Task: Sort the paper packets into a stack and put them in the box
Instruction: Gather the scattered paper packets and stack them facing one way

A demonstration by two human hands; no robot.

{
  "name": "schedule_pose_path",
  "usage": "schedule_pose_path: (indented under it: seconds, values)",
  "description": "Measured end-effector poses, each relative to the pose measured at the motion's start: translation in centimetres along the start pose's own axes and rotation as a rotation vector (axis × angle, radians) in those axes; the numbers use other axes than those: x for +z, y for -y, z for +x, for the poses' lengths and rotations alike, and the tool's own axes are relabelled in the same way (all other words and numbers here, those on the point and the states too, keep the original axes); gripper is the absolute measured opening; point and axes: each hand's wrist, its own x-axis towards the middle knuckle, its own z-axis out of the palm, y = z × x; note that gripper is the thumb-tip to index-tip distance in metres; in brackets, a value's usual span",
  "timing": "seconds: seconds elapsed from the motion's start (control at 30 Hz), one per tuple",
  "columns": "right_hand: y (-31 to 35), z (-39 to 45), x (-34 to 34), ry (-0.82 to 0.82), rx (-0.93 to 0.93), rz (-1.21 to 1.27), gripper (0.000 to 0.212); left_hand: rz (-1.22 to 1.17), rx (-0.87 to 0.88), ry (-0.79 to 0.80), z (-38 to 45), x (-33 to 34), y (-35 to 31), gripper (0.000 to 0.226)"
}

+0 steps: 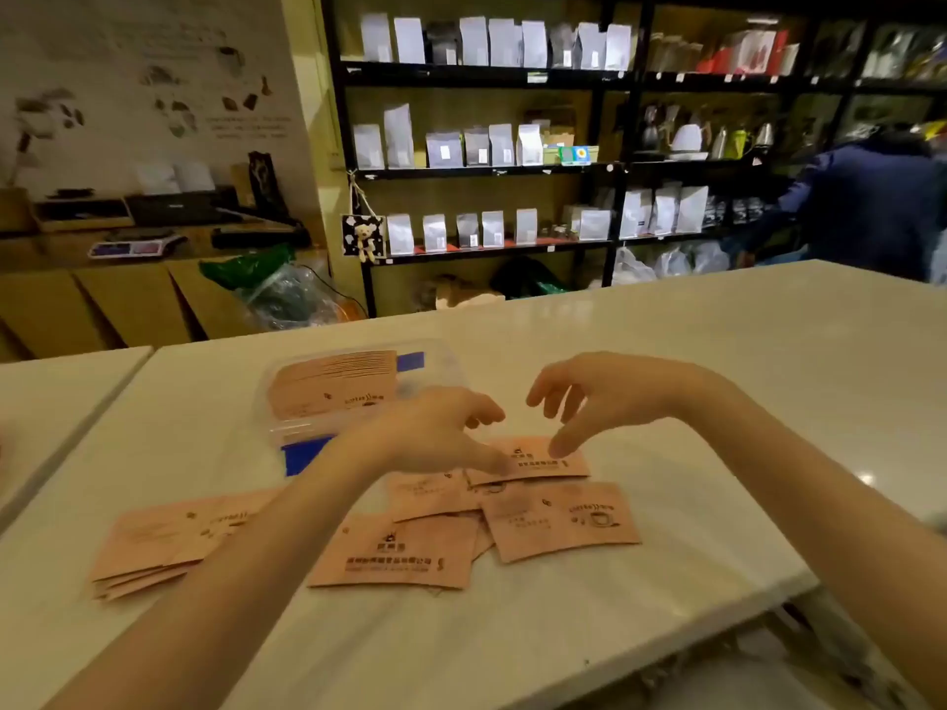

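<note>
Several brown paper packets (558, 525) lie loose and overlapping on the white table (717, 381) in front of me. A neater stack of packets (169, 545) lies at the left. The clear plastic box (435, 361) with blue clips sits behind them and holds a row of packets (333, 386). My left hand (440, 433) hovers with fingers apart, its thumb touching the farthest loose packet (538, 456). My right hand (599, 397) is spread just above that same packet, thumb tip near its top. Neither hand grips anything.
The table's near edge (512, 673) runs diagonally at the bottom right. A second white table (61, 386) adjoins at the left. Black shelves with bags (487, 140) stand behind. A person in dark blue (871, 197) stands at the far right.
</note>
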Motion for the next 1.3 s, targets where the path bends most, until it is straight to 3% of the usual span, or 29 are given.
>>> schedule_pose_path:
  seconds: [0.17,0.43,0.87,1.13,1.3]
  values:
    - [-1.9,-1.4,2.9,0.093,0.033,-0.050,0.058,0.044,0.009,0.043,1.1,1.8,-0.2,0.054]
    - [-2.8,-2.2,5.2,0.030,0.059,-0.043,0.078,0.161,-0.059,0.083,2.7,3.2,-0.1,0.057]
    - [-3.4,-2.2,5.6,-0.001,0.012,0.039,0.062,0.121,-0.030,-0.049,2.3,2.9,0.2,0.073]
    - [-3.9,-2.0,5.1,0.029,0.008,0.040,0.056,0.044,-0.023,0.067,1.9,2.7,1.0,0.073]
    - [-4.0,-2.8,3.7,0.113,0.015,0.045,0.054,0.058,-0.008,0.041,1.7,2.9,1.2,0.076]
